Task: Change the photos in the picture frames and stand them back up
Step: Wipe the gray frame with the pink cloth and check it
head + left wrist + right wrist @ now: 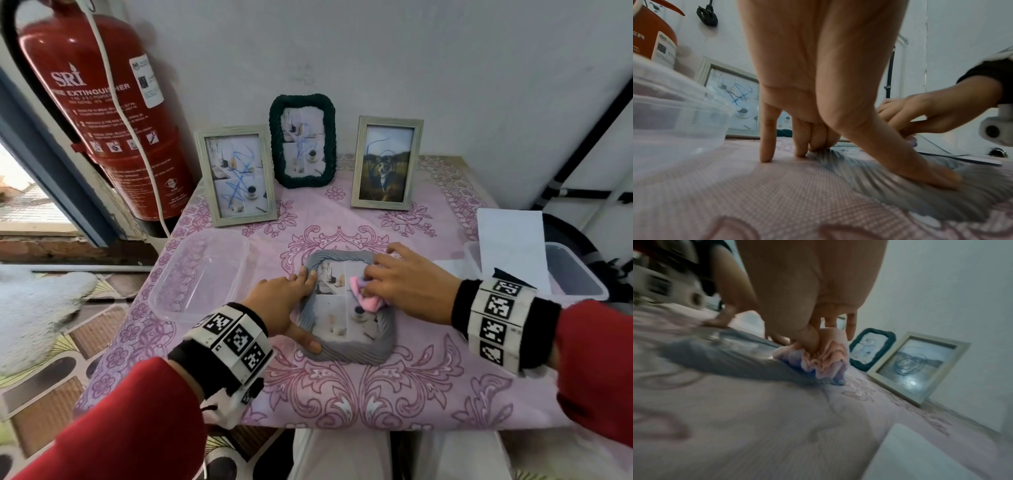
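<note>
Pressing my flat left hand (pixel 286 301) on the grey frame (pixel 346 354) while my right fingers (pixel 376 275) pinch the pink cloth (pixel 366 297), I fear it slides.

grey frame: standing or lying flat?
Lying flat, glass up. The grey frame rests on the tablecloth; the left hand presses its edge while the right hand rubs a pink cloth on it.

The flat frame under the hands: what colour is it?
Grey, ribbed frame; clearest in the head view.
</note>
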Tool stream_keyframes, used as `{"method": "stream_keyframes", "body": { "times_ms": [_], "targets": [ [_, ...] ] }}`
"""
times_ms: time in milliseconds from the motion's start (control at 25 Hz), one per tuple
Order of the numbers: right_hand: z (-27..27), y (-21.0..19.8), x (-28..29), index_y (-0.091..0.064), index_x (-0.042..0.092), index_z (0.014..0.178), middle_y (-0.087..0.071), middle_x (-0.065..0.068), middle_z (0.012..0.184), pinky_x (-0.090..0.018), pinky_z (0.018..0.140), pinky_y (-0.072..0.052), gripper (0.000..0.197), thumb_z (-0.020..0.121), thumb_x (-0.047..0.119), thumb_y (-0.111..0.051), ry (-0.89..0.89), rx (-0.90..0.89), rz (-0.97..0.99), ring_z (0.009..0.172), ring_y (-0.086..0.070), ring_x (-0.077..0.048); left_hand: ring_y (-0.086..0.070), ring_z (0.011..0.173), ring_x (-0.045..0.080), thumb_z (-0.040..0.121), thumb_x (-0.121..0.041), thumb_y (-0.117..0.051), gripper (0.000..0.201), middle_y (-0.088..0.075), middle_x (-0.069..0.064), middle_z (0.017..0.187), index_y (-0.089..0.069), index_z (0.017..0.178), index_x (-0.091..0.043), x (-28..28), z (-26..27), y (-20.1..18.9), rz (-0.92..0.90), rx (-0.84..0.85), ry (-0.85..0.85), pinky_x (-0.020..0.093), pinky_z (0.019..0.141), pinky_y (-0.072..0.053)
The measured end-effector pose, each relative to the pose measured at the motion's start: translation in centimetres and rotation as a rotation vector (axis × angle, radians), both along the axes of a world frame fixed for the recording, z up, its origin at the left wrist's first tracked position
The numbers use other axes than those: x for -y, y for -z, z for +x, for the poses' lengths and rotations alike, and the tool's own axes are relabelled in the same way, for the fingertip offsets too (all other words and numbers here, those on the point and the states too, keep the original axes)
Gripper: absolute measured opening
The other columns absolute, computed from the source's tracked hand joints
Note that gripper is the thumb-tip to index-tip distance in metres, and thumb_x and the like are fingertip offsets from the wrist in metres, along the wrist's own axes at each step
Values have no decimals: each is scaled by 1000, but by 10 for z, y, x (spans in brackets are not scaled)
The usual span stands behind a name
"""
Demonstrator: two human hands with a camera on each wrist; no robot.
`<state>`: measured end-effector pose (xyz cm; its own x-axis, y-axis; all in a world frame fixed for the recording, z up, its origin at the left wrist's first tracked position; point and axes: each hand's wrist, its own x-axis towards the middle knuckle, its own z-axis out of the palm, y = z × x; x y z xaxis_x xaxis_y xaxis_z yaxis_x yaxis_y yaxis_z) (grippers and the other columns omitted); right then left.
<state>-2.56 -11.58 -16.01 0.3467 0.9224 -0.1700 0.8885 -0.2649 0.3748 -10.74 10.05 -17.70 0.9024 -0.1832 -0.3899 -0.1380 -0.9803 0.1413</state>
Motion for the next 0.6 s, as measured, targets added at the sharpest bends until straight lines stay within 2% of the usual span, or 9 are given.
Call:
{"method": "stream_keyframes", "body": {
  "times_ms": [40, 120, 200, 280, 360, 440, 520, 600],
  "targets": [
    [6, 2, -4, -53, 20, 115, -54, 0, 119, -40, 99, -33, 36, 89, 10, -29, 56, -36, -14, 113, -47, -24, -36, 134, 25, 62, -61, -74, 123, -1, 5, 159, -1, 150, -16, 0, 1, 1, 5, 2, -3, 43, 108, -34],
    [9, 7, -12, -51, 21, 117, -48, 1, 123, -36, 95, -27, 34, 89, 9, -35, 152, -116, 26, 116, -41, -21, -37, 133, 25, 60, -60, -74, 124, -3, 5, 159, -2, 150, -15, 1, 2, 2, 12, 5, -5, 43, 107, -35],
    [2, 12, -19, -52, 22, 114, -47, 3, 121, -33, 91, -24, 32, 88, 10, -39, 149, -169, 114, 116, -40, -18, -38, 133, 26, 60, -61, -75, 124, -6, 6, 159, -4, 150, -15, 2, 3, 2, 14, 10, -6, 43, 107, -35],
    [-12, 18, -21, -53, 24, 113, -47, 5, 121, -32, 92, -24, 31, 86, 11, -44, 129, -245, 162, 116, -40, -16, -38, 133, 26, 59, -61, -74, 124, -7, 5, 159, -4, 150, -15, 1, 2, 2, 9, 12, -11, 42, 107, -35],
    [-30, 23, -19, -53, 24, 117, -48, 5, 122, -32, 95, -26, 33, 87, 13, -46, 90, -343, 211, 115, -41, -15, -37, 134, 25, 60, -61, -74, 123, -7, 5, 159, -4, 150, -15, 1, 2, 2, 1, 15, -12, 41, 108, -34],
    [-45, 26, -8, -53, 22, 121, -52, 4, 119, -33, 95, -30, 38, 86, 13, -41, 31, -388, 216, 112, -44, -17, -36, 135, 24, 61, -61, -74, 122, -6, 5, 159, -3, 150, -17, 0, 0, 2, -12, 17, -15, 40, 109, -33],
    [-47, 26, 6, -53, 22, 122, -56, 3, 115, -35, 94, -41, 44, 84, 15, -31, -24, -317, 195, 108, -50, -19, -35, 135, 24, 61, -61, -74, 122, -5, 3, 159, -2, 150, -19, -2, -1, 2, -34, 20, -22, 38, 111, -31],
    [-37, 24, 13, -52, 20, 125, -57, 2, 118, -35, 93, -44, 43, 89, 19, -29, -1, -237, 161, 109, -52, -19, -36, 135, 24, 61, -62, -73, 122, -5, 2, 159, -1, 150, -21, -5, -1, 3, -54, 18, -21, 39, 112, -29]
  ]
}}
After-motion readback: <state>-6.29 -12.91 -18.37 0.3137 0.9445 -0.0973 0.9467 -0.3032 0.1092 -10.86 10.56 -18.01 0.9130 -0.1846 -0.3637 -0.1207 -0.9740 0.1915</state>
